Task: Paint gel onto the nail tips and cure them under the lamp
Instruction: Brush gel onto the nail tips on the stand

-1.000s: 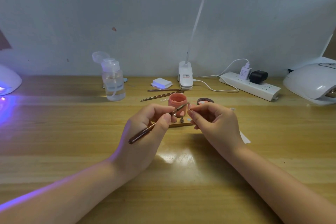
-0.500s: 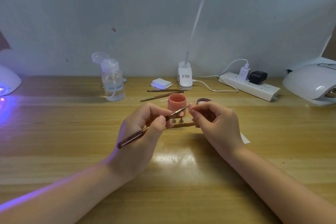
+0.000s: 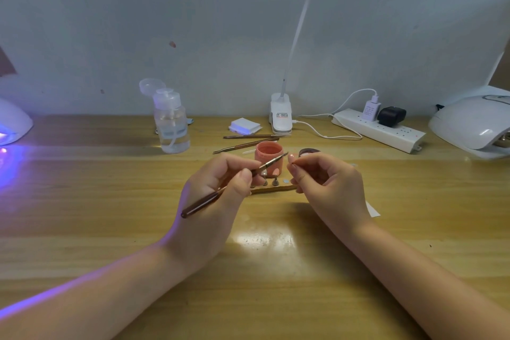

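Left hand pinches slim glossy brush; right hand pinches nail tip.

Left hand grips brush; right hand pinches nail tip.

Bare wooden desk surface lies open from 3 through 9 o'clock of centre. At 12 o'clock, pink round gel jar and thin brown brushes obstruct.
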Tool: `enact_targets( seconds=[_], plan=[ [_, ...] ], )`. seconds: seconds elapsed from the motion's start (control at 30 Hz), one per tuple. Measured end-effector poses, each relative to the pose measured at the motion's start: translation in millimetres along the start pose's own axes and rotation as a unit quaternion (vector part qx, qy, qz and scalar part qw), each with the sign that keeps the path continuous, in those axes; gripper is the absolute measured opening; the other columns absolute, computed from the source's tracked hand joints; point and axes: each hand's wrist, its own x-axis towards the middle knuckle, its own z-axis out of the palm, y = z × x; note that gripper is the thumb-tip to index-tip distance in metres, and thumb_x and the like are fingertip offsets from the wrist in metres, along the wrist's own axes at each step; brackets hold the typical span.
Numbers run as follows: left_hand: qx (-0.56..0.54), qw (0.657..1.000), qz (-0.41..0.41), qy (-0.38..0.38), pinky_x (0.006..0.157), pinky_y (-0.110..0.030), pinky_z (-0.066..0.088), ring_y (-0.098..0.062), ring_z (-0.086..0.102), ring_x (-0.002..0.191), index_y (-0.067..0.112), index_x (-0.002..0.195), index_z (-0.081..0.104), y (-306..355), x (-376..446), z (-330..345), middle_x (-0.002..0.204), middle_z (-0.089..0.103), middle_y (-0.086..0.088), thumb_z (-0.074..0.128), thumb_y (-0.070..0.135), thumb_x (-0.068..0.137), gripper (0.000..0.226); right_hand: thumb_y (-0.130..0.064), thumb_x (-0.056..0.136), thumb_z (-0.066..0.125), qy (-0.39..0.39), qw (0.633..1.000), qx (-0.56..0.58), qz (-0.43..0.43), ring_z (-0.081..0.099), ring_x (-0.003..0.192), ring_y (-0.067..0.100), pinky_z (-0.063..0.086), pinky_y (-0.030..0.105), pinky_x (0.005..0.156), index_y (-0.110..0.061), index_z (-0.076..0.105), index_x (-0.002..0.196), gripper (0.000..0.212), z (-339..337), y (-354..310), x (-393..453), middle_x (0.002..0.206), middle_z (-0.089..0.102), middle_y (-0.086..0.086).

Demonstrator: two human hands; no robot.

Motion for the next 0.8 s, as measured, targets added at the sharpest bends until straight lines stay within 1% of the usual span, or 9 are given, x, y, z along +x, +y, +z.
enact_targets(
  seconds=[0.1, 0.2, 0.27, 0.37, 0.43, 0.53, 0.63, 0.73, 0.8],
  plan=[
    [-0.006, 1.0, -0.012, 0.006, 0.07, -0.017, 0.049, -0.004, 0.063, 0.075, 0.013, 0.098, 0.067, 0, 2, 4, 0.085, 0.073, -0.003, 0.052, 0.017, 0.087, 0.019, -0.008, 0.083, 0.073, -0.011, 1.0, 0.0, -0.011, 0.068, 0.069, 0.019, 0.057, 0.045, 0.064, -0.022, 0.073, 0.087, 0.015, 1, -1, 0, 0.075, 0.071, -0.003],
    [-0.027, 0.999, -0.025, 0.009, 0.067, -0.017, 0.049, -0.005, 0.064, 0.071, 0.009, 0.089, 0.068, -1, 2, 4, 0.077, 0.073, -0.004, 0.05, 0.014, 0.083, 0.02, -0.009, 0.082, 0.073, -0.003, 1.0, 0.009, -0.014, 0.069, 0.068, 0.018, 0.057, 0.046, 0.063, -0.036, 0.068, 0.083, 0.028, 0, -2, 0, 0.073, 0.07, -0.006],
    [-0.031, 0.999, -0.019, 0.015, 0.066, -0.017, 0.049, -0.007, 0.064, 0.069, 0.009, 0.085, 0.068, 0, 2, 3, 0.074, 0.072, -0.006, 0.048, 0.013, 0.082, 0.02, -0.009, 0.082, 0.073, -0.001, 1.0, 0.012, -0.012, 0.069, 0.068, 0.019, 0.057, 0.047, 0.063, -0.038, 0.067, 0.082, 0.03, 0, -2, 1, 0.073, 0.07, -0.005],
    [-0.031, 0.999, -0.009, 0.028, 0.066, -0.016, 0.049, -0.005, 0.064, 0.071, 0.01, 0.091, 0.068, 1, 2, 4, 0.08, 0.073, -0.004, 0.049, 0.015, 0.086, 0.02, -0.009, 0.082, 0.073, -0.006, 1.0, 0.01, -0.009, 0.069, 0.069, 0.019, 0.057, 0.046, 0.064, -0.034, 0.069, 0.084, 0.025, 0, -2, 1, 0.074, 0.071, -0.004],
    [-0.034, 0.999, -0.017, 0.024, 0.068, -0.015, 0.049, -0.006, 0.066, 0.074, 0.008, 0.094, 0.068, 0, 2, 5, 0.083, 0.074, -0.005, 0.05, 0.016, 0.086, 0.021, -0.009, 0.082, 0.074, -0.006, 1.0, 0.009, -0.007, 0.069, 0.069, 0.019, 0.057, 0.046, 0.064, -0.033, 0.069, 0.084, 0.025, 0, -3, 0, 0.074, 0.071, -0.003],
    [-0.038, 0.999, -0.021, 0.012, 0.07, -0.014, 0.05, -0.012, 0.07, 0.075, 0.005, 0.088, 0.069, -1, 1, 5, 0.079, 0.073, -0.009, 0.05, 0.012, 0.082, 0.021, -0.009, 0.082, 0.073, -0.002, 1.0, 0.013, 0.006, 0.069, 0.069, 0.018, 0.057, 0.047, 0.064, -0.031, 0.069, 0.085, 0.022, -1, -3, 0, 0.074, 0.071, -0.002],
    [-0.035, 0.999, -0.01, 0.03, 0.071, -0.012, 0.049, -0.012, 0.07, 0.077, 0.008, 0.088, 0.068, -1, 2, 2, 0.079, 0.073, -0.007, 0.049, 0.012, 0.084, 0.02, -0.011, 0.083, 0.073, 0.003, 0.999, 0.023, 0.033, 0.07, 0.068, 0.018, 0.057, 0.047, 0.065, -0.023, 0.071, 0.087, 0.013, -2, -2, 1, 0.072, 0.071, -0.001],
    [-0.025, 0.998, -0.041, 0.051, 0.077, -0.013, 0.048, -0.011, 0.069, 0.089, 0.016, 0.095, 0.068, -6, 8, 0, 0.085, 0.074, 0.0, 0.053, 0.015, 0.093, 0.015, -0.012, 0.083, 0.073, -0.003, 0.999, 0.016, 0.042, 0.069, 0.067, 0.017, 0.059, 0.042, 0.063, -0.018, 0.072, 0.087, 0.008, -2, -2, 1, 0.071, 0.071, 0.0],
    [-0.04, 0.993, -0.088, 0.071, 0.082, -0.019, 0.046, -0.009, 0.068, 0.094, 0.017, 0.098, 0.068, -12, 15, 2, 0.088, 0.075, 0.002, 0.052, 0.013, 0.098, 0.016, -0.012, 0.083, 0.073, -0.01, 0.998, 0.019, 0.053, 0.07, 0.067, 0.019, 0.06, 0.038, 0.059, -0.016, 0.072, 0.087, 0.006, -1, -2, 1, 0.072, 0.071, 0.002]
  ],
)
